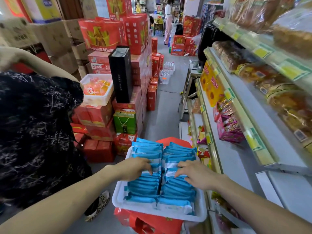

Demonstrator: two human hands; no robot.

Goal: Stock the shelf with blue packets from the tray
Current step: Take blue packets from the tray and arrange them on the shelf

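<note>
A white tray [118,198] rests on a red carton and holds two rows of blue packets [145,188] standing on edge. My left hand [135,168] lies on the left row, fingers dug in between packets. My right hand [195,176] lies on the right row, fingertips pressed among the packets there. Neither hand has lifted a packet clear of the tray. The shelf [236,159] runs along the right, its middle level mostly bare grey board beside pink snack packs [228,127].
A person in a dark patterned top [37,132] stands close on the left, arm raised. Red gift cartons [104,115], a green box and a white tub of orange packs crowd the left. The aisle floor runs ahead; another person stands far down it.
</note>
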